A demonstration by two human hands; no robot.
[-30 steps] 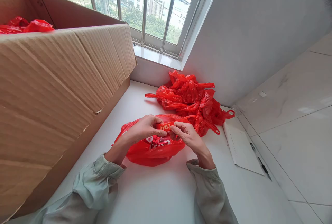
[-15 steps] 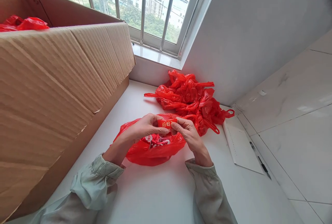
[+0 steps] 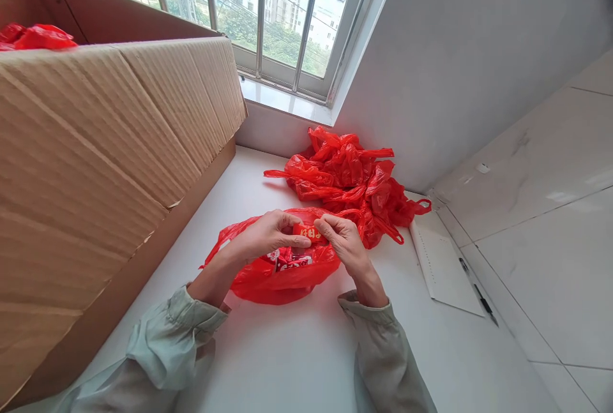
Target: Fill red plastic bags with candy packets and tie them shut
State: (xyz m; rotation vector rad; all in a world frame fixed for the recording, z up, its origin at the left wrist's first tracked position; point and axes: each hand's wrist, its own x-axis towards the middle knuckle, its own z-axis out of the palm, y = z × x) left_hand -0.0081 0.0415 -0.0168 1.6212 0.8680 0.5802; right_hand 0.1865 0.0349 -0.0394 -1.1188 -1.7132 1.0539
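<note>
A small red packet with gold characters (image 3: 306,232) is held above an open red plastic bag (image 3: 282,288) on the white table. My left hand (image 3: 268,235) pinches its left side between thumb and fingers. At its upper right corner, my right hand (image 3: 341,237) is closed, thumb against fingertips. Inside the bag lie several wrapped snack packets (image 3: 293,262), dark red and white with printing; my hands and the bag's sides partly hide them.
A large cardboard box (image 3: 119,145) stands on the left, with red plastic (image 3: 41,36) inside. Crumpled red bags (image 3: 349,177) are heaped against the wall. To the right lie a white notebook (image 3: 445,266) and a black pen (image 3: 486,304). Behind is a barred window (image 3: 282,23).
The red packet has shifted slightly and tilted, showing more of its gold print. My right fingers have moved a little up along its right edge. The view has shifted slightly.
</note>
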